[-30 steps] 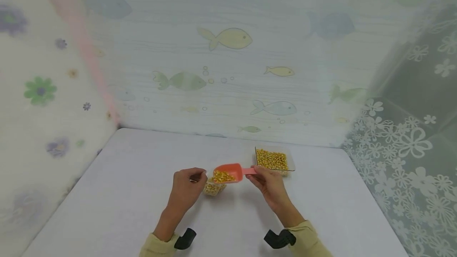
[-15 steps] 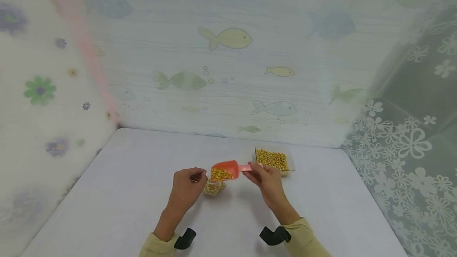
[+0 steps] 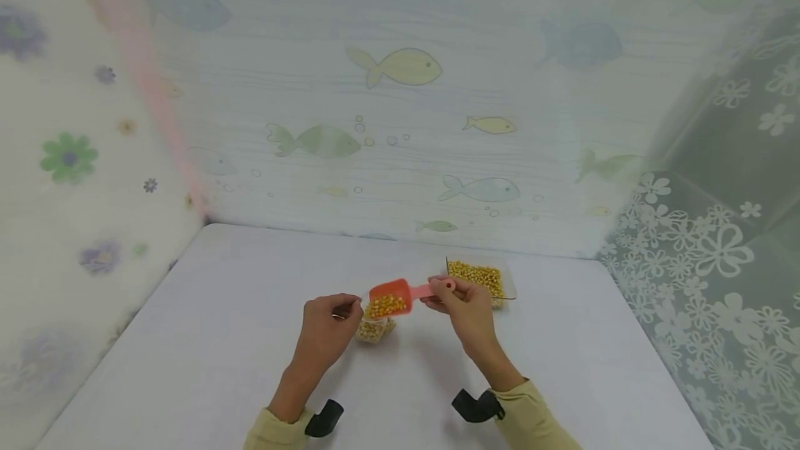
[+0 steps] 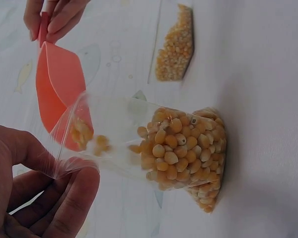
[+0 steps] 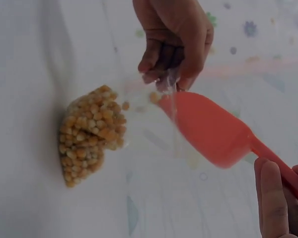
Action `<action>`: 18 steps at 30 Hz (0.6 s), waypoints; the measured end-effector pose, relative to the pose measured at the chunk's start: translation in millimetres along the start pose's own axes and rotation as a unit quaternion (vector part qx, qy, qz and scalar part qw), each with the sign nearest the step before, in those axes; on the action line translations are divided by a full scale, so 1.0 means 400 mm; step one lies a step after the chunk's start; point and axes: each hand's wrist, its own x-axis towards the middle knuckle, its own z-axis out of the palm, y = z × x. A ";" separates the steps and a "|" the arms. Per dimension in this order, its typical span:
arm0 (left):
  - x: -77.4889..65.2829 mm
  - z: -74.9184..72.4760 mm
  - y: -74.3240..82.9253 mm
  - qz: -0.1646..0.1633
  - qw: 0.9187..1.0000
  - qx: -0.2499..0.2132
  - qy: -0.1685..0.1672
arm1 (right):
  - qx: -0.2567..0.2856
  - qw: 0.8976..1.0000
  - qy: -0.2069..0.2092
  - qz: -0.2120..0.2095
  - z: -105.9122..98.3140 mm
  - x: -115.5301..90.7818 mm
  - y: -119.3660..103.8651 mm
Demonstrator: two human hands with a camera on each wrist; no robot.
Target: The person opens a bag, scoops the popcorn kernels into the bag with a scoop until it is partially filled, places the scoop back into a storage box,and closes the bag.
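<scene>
My left hand (image 3: pixel 328 332) pinches the top edge of a clear plastic bag (image 4: pixel 124 124) that stands on the table, its lower part filled with corn kernels (image 4: pixel 179 148). By its handle, my right hand (image 3: pixel 465 307) holds a red-orange scoop (image 3: pixel 400 290) tilted down toward the left. The scoop's lip lies in the bag's mouth, right by my left fingertips. Kernels rest in the scoop, and in the left wrist view a few drop from its lip inside the bag.
A clear rectangular container (image 3: pixel 509 283) of corn kernels stands behind my right hand, toward the back of the white table (image 3: pixel 219 339). Fish-patterned curtain (image 3: pixel 400 158) hangs along the back edge. Black camera mounts (image 3: pixel 478 406) sit at both wrists.
My right hand has shifted slightly left and tipped the scoop, its handle end rising and its lip going lower into the bag. Kernels now fall from the lip. My left hand stays put.
</scene>
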 end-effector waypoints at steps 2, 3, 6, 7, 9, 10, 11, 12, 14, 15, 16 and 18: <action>0.000 0.001 -0.001 0.000 1.000 -0.001 0.001 | -0.014 1.000 -0.005 -0.021 0.004 -0.002 -0.005; 0.000 0.001 -0.002 0.000 1.000 -0.001 0.001 | -0.019 0.999 -0.008 -0.030 0.006 -0.003 -0.007; 0.001 0.002 -0.004 0.003 1.000 -0.004 0.003 | -0.038 0.997 -0.020 -0.061 0.013 -0.007 -0.014; 0.001 0.002 -0.005 0.004 1.000 -0.004 0.004 | -0.045 0.996 -0.023 -0.070 0.015 -0.007 -0.016; 0.002 0.003 -0.007 0.008 1.000 -0.005 0.004 | -0.069 0.993 -0.030 -0.092 0.019 -0.011 -0.023; 0.002 0.003 -0.007 0.009 1.000 -0.005 0.004 | -0.080 0.991 -0.033 -0.103 0.021 -0.013 -0.026; 0.002 0.002 -0.007 0.010 1.000 -0.004 0.004 | -0.092 0.988 -0.036 -0.115 0.023 -0.015 -0.030; 0.002 0.002 -0.007 0.011 1.000 -0.003 0.004 | -0.103 0.986 -0.039 -0.125 0.025 -0.017 -0.034; 0.002 0.002 -0.007 0.013 1.000 -0.002 0.004 | -0.118 0.982 -0.045 -0.142 0.028 -0.022 -0.040; 0.002 0.001 -0.007 0.014 1.000 -0.002 0.005 | -0.123 0.980 -0.047 -0.148 0.028 -0.024 -0.043; 0.002 0.001 -0.007 0.015 1.000 -0.002 0.005 | -0.124 0.979 -0.050 -0.153 0.028 -0.026 -0.045; 0.002 0.000 -0.008 0.016 1.000 -0.004 0.007 | -0.127 0.978 -0.053 -0.157 0.026 -0.029 -0.049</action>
